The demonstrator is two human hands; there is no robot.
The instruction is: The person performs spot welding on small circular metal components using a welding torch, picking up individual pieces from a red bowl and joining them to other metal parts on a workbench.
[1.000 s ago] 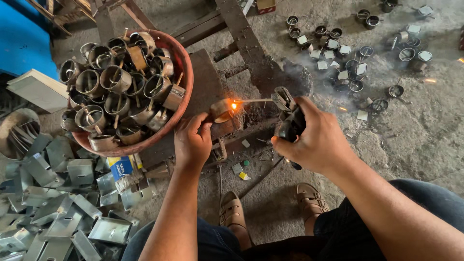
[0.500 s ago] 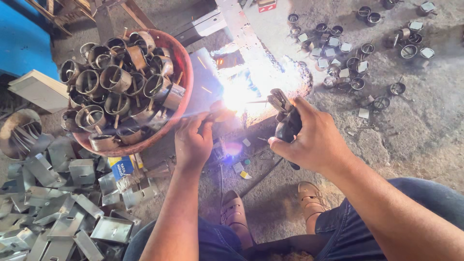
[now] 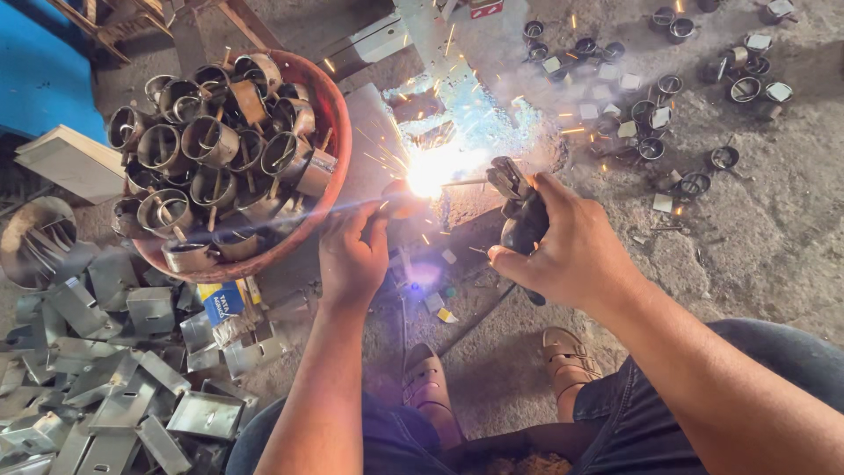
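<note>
1. Two hands are working over the floor: the right hand [image 3: 567,251] is closing tight around a black electrode holder [image 3: 520,218], and the left hand [image 3: 353,251] is pinching a small metal part [image 3: 397,200] right at the arc.
2. One thin welding rod [image 3: 464,182] is running from the holder's clamp leftward, its tip meeting the part in one white-hot flash [image 3: 429,169], with orange sparks flying up over the steel plate [image 3: 457,53].
3. One round reddish basin [image 3: 338,132] is sitting just left of the weld, heaped with short metal rings with tabs [image 3: 209,141]; I am counting roughly twenty showing, the lower ones hidden.
4. Dozens of bent sheet-metal brackets [image 3: 114,396] are lying in a pile at lower left, too overlapped to count exactly.
5. About twenty finished ring pieces [image 3: 655,105] are lying scattered on the concrete floor [image 3: 774,229] at upper right, well apart from the hands.
6. Two sandalled feet [image 3: 563,356] are showing below the weld, between the person's knees.
7. One small blue-and-yellow box [image 3: 224,301] is resting just under the basin's rim.
</note>
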